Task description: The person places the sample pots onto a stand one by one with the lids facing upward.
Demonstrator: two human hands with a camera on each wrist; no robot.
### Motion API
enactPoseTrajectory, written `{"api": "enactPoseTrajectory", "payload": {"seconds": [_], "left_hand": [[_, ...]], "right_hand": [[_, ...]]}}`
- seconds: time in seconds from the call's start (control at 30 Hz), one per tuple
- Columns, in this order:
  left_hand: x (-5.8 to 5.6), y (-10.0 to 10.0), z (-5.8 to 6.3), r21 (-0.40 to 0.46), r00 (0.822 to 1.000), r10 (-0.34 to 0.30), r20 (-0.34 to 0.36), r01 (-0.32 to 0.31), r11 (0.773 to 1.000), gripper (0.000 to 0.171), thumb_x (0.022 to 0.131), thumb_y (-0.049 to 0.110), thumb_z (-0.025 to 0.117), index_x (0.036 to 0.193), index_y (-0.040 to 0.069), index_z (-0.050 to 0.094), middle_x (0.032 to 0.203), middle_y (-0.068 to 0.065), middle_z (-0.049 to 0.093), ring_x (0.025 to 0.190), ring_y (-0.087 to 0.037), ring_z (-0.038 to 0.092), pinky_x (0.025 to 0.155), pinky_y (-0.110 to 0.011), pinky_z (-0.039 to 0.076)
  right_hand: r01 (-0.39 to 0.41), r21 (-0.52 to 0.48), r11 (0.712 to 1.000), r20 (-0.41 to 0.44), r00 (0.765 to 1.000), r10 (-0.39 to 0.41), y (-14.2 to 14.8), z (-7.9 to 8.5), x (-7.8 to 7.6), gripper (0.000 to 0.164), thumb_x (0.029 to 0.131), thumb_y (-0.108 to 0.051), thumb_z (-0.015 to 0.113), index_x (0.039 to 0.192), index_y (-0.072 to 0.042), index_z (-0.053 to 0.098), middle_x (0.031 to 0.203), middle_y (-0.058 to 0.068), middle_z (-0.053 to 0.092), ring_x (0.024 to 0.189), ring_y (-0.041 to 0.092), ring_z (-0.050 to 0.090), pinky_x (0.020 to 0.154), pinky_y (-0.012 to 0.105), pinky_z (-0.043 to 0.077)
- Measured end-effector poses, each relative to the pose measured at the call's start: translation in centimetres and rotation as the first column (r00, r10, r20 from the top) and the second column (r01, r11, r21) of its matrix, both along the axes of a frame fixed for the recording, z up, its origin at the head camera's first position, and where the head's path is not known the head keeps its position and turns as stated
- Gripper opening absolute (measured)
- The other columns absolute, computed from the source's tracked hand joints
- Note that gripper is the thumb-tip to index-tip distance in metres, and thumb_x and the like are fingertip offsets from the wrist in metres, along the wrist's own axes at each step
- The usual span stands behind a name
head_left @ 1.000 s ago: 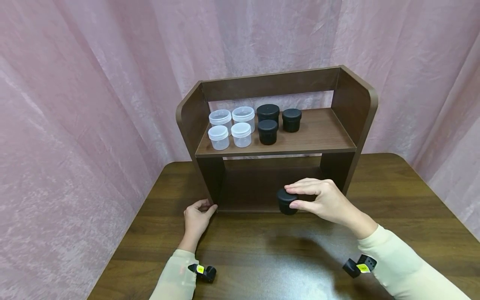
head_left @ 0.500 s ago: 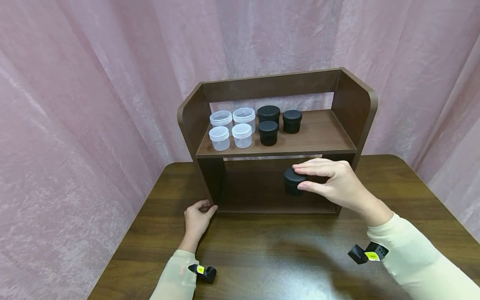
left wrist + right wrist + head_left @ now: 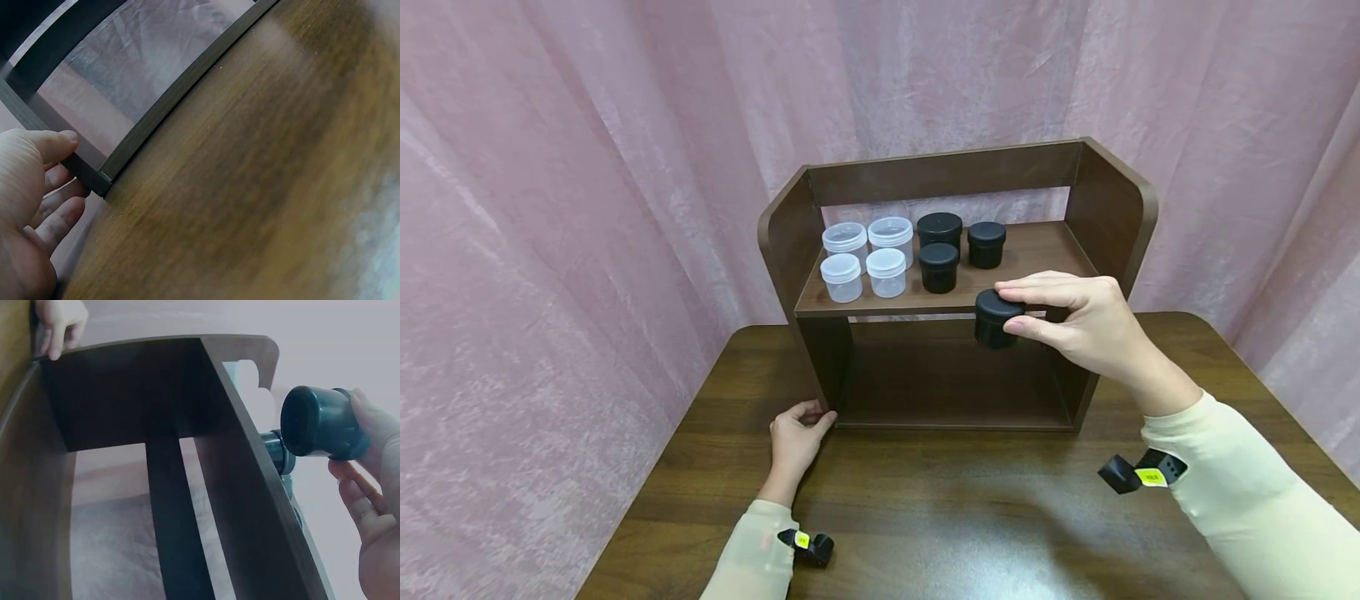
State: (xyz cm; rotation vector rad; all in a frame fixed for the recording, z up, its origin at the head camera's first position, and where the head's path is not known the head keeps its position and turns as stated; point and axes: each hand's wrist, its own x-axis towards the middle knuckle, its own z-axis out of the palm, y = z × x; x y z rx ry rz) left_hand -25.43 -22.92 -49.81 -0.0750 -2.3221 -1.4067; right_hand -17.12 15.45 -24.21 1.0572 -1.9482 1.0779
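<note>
My right hand grips a black lidded jar by its lid, thumb in front and fingers over the top. In the head view the jar overlaps the front edge of the upper board of a brown two-tier shelf. The right wrist view shows the jar's base beside that board. My left hand pinches the lower front corner of the shelf's left side panel; in the left wrist view, thumb and fingers lie on either side of the panel edge.
On the upper board, two larger clear jars stand behind two smaller white-lidded jars. Beside them are a large black jar and two smaller black jars. The shelf stands on a wooden table before a pink curtain.
My right hand has raised the black jar from in front of the lower tier to the upper board's edge, drifting slightly right. The left hand stays at the shelf's corner.
</note>
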Motion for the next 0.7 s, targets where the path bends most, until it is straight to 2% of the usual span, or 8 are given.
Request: {"api": "enactPoseTrajectory", "payload": {"seconds": [0.27, 0.5, 0.7], "left_hand": [[0.0, 0.1, 0.0, -0.009, 1.000, 0.010, -0.015, -0.010, 1.000, 0.021, 0.076, 0.014, 0.083, 0.090, 0.002, 0.074, 0.086, -0.010, 0.072, 0.078, -0.021, 0.069, 0.065, -0.023, 0.054], [0.1, 0.2, 0.1, -0.002, 1.000, 0.009, -0.013, -0.009, 1.000, 0.021, 0.075, 0.014, 0.083, 0.089, 0.002, 0.074, 0.085, -0.010, 0.071, 0.077, -0.021, 0.069, 0.064, -0.022, 0.053], [0.1, 0.2, 0.1, -0.005, 1.000, 0.003, -0.001, -0.003, 1.000, 0.021, 0.076, 0.014, 0.083, 0.091, 0.002, 0.074, 0.087, -0.010, 0.072, 0.078, -0.021, 0.069, 0.064, -0.021, 0.053]], "right_hand": [[0.065, 0.020, 0.998, -0.018, 0.998, -0.064, 0.4, 1.3, -1.4, 0.039, 0.062, 0.019, 0.080, 0.099, 0.010, 0.072, 0.098, 0.020, 0.071, 0.100, 0.015, 0.066, 0.083, 0.016, 0.048], [0.161, 0.026, 0.987, 0.014, 0.987, -0.161, 1.5, 0.7, -4.0, 0.039, 0.065, 0.012, 0.081, 0.102, 0.002, 0.074, 0.101, 0.012, 0.072, 0.103, 0.001, 0.062, 0.085, 0.013, 0.046], [0.203, 0.045, 0.978, 0.034, 0.978, -0.204, 1.9, 0.2, -5.5, 0.036, 0.068, 0.006, 0.083, 0.103, -0.001, 0.075, 0.104, 0.009, 0.072, 0.104, 0.006, 0.063, 0.086, 0.012, 0.044]]}}
